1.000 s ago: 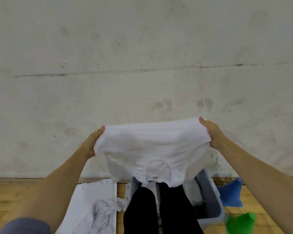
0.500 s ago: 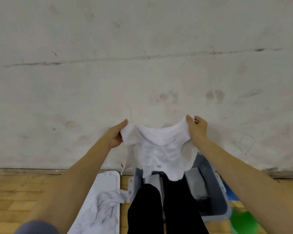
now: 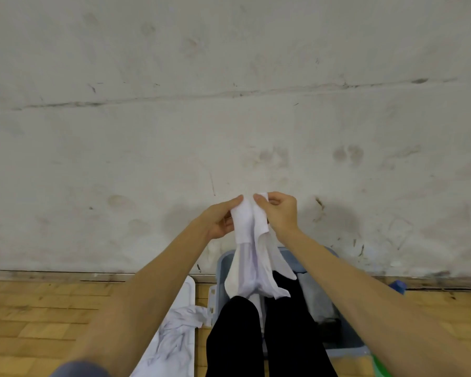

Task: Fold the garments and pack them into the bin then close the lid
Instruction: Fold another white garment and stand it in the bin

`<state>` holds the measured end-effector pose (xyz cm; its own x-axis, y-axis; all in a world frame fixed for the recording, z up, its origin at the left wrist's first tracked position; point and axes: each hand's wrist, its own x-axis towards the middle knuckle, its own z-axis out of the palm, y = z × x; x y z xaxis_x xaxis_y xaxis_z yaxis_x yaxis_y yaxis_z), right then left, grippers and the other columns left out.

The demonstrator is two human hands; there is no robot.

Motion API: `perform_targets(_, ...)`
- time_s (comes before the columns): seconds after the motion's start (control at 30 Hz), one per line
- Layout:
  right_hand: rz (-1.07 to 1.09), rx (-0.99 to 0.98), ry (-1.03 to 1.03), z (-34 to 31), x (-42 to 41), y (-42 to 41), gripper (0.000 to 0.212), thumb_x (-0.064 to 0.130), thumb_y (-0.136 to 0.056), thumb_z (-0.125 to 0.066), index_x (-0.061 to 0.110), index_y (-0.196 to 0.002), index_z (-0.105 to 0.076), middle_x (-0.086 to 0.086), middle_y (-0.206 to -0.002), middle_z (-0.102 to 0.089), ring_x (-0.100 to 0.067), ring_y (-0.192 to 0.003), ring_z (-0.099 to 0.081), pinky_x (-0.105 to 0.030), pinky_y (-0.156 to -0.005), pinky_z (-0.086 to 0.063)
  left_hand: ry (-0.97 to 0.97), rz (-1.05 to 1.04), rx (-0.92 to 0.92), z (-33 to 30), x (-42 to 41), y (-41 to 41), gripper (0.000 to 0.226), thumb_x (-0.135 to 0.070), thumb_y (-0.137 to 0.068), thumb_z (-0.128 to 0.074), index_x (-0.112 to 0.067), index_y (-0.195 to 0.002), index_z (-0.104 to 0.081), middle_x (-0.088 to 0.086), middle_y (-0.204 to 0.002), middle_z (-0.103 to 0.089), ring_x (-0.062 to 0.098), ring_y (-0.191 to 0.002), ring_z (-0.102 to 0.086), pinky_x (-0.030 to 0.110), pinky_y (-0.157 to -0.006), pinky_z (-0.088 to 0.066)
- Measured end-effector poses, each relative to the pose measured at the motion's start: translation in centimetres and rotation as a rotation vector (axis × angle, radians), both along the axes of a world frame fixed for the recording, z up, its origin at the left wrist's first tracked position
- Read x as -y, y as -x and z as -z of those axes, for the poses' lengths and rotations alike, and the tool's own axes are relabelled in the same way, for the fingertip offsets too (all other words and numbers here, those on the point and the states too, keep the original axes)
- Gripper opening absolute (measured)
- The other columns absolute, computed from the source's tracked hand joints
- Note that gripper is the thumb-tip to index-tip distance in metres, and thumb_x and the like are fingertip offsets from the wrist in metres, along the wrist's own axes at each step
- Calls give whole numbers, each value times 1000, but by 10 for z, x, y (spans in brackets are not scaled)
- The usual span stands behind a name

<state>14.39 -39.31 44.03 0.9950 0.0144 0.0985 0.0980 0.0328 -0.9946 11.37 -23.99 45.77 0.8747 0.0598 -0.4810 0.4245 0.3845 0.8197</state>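
Note:
A white garment (image 3: pixel 252 257) hangs folded in half lengthwise in front of me, above the grey-blue bin (image 3: pixel 346 333). My left hand (image 3: pixel 220 219) pinches its top left corner. My right hand (image 3: pixel 279 212) pinches the top right corner, and the two hands nearly touch. Black trouser legs (image 3: pixel 237 338) lie over the bin's near side and hide much of its inside. The bin's white lid (image 3: pixel 186 289) lies flat on the floor to the left, with a crumpled white-grey garment (image 3: pixel 174 330) on it.
A stained pale wall (image 3: pixel 229 118) stands close behind the bin. Wooden floor (image 3: pixel 38 317) spreads left. A blue item (image 3: pixel 399 285) and a green item (image 3: pixel 378 365) lie at the bin's right side.
My hands have come together from a wide spread, folding the white garment in half so it hangs narrow. The view has tilted down a little.

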Motion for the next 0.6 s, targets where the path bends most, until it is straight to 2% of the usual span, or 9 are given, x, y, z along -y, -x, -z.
perform_targets(0.1,-93,-45,-42,6,-4,6,9,19,-83,-77,11,-80,-74,-6,-77,-75,-16,-71,-71,-30,-62,-57,48,-12,5,4,4,3,41,-31,-95,-62,1,-121,-59,15,-108,-69,25,-91,-69,31,-68,-60)
perform_targets(0.17,-202,-72,-60,9,-4,8,15,25,-87,-73,11,-88,-76,-7,-84,-76,-19,-76,-72,-32,-68,-58,68,-36,7,5,1,3,42,-31,-100,-54,3,-124,-57,16,-106,-68,25,-90,-68,32,-70,-60)
perform_targets(0.27,-328,-132,-64,15,-3,11,20,20,-96,-60,9,-104,-75,-8,-99,-75,-23,-87,-71,-31,-79,-59,89,-73,-21,7,-3,4,49,-37,-103,-45,5,-124,-57,13,-96,-67,22,-78,-68,29,-61,-59)
perform_targets(0.37,-373,-146,-37,20,-4,15,25,12,-94,-61,8,-118,-69,-6,-110,-72,-19,-97,-68,-25,-83,-56,83,-59,-17,8,-4,6,55,-48,-99,-48,4,-114,-59,13,-89,-66,21,-64,-68,26,-53,-56)
perform_targets(0.43,-407,-188,-42,23,-6,19,28,16,-93,-64,12,-121,-65,-5,-110,-72,-16,-99,-69,-25,-89,-55,36,-32,-5,9,-5,8,55,-49,-93,-57,3,-111,-61,12,-88,-67,22,-70,-68,28,-58,-57)
perform_targets(0.5,-435,-233,-66,26,-8,22,31,20,-92,-66,14,-122,-62,-5,-108,-73,-16,-99,-70,-26,-93,-53,-37,-36,3,11,-5,9,40,-38,-92,-64,0,-102,-63,12,-86,-65,23,-74,-65,28,-60,-57)
perform_targets(0.6,-461,-290,-170,31,-9,27,31,17,-88,-70,9,-118,-64,-9,-107,-74,-22,-99,-71,-31,-95,-52,-112,-165,-27,16,-5,6,11,-11,-95,-60,-2,-88,-59,11,-82,-59,21,-70,-59,23,-49,-54)
